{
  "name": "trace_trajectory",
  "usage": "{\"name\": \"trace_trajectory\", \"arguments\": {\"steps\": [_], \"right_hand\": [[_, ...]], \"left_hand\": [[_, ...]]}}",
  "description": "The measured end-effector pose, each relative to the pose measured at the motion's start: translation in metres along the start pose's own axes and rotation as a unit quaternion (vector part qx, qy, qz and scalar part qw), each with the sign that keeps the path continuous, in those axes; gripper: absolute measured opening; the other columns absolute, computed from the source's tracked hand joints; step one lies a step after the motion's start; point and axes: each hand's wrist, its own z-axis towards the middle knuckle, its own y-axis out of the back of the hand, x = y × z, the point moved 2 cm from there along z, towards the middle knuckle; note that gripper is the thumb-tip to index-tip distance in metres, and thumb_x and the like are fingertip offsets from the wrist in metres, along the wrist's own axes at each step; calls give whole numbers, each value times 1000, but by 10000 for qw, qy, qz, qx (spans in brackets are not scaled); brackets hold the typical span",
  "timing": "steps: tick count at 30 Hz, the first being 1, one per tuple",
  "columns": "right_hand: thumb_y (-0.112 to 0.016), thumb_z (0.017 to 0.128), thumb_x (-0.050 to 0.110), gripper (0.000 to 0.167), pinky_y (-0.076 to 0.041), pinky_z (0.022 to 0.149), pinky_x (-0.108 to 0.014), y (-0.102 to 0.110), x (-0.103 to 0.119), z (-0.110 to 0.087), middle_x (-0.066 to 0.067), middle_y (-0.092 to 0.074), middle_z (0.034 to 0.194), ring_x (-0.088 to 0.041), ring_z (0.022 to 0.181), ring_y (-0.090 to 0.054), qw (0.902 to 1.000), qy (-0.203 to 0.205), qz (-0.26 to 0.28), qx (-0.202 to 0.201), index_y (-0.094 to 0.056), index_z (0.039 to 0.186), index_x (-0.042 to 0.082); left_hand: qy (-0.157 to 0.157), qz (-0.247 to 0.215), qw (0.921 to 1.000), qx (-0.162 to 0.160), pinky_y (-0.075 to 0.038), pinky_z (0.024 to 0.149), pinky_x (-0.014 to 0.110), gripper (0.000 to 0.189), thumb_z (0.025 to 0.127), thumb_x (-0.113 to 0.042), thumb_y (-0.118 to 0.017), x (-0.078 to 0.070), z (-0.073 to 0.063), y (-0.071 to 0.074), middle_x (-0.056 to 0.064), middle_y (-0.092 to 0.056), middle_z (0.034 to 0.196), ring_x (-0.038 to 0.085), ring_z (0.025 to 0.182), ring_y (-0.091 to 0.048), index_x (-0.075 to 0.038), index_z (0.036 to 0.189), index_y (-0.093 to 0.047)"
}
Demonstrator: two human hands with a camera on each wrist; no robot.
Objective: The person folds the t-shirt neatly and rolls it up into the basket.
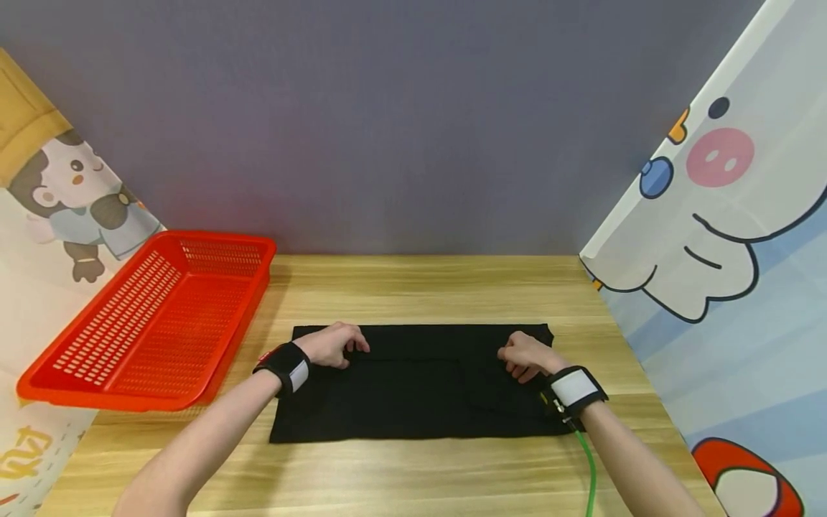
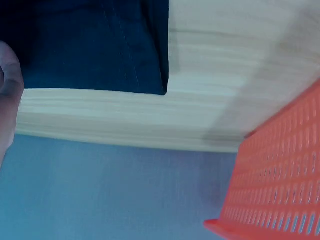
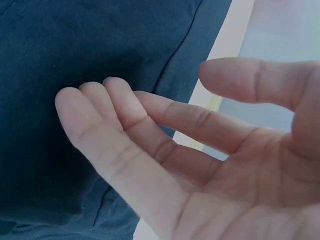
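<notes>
A folded black garment (image 1: 400, 402), perhaps trousers, lies flat on the wooden table as a wide rectangle. A stitched hem shows at its end in the left wrist view. Over its left part is my left hand (image 1: 334, 346), fingers loosely bent, with no fabric seen between them; only an edge of this hand (image 2: 10, 90) appears in the left wrist view. My right hand (image 1: 526, 357) is over the right part. In the right wrist view its fingers (image 3: 120, 150) bend loosely at the cloth, the thumb stands apart, and the palm holds nothing.
A red perforated plastic basket (image 1: 220, 309) stands at the left of the wooden table (image 1: 413, 287). A grey panel (image 1: 413, 129) rises behind, and cartoon-printed walls (image 1: 711, 373) flank both sides. A green cable (image 1: 591, 467) runs from the right wristband.
</notes>
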Motion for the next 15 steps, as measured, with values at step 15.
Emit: {"name": "trace_trajectory", "arguments": {"steps": [15], "right_hand": [[-49,102,19,30,-59,64,-37,3,15,0,-2,-52,63,-13,55,-52,9989,207,-125,-398,-58,77,4]], "left_hand": [[150,571,9978,-293,-46,106,53,42,85,3,-72,1,-7,-1,14,-58,131,38,127,-54,-7,126,-69]]}}
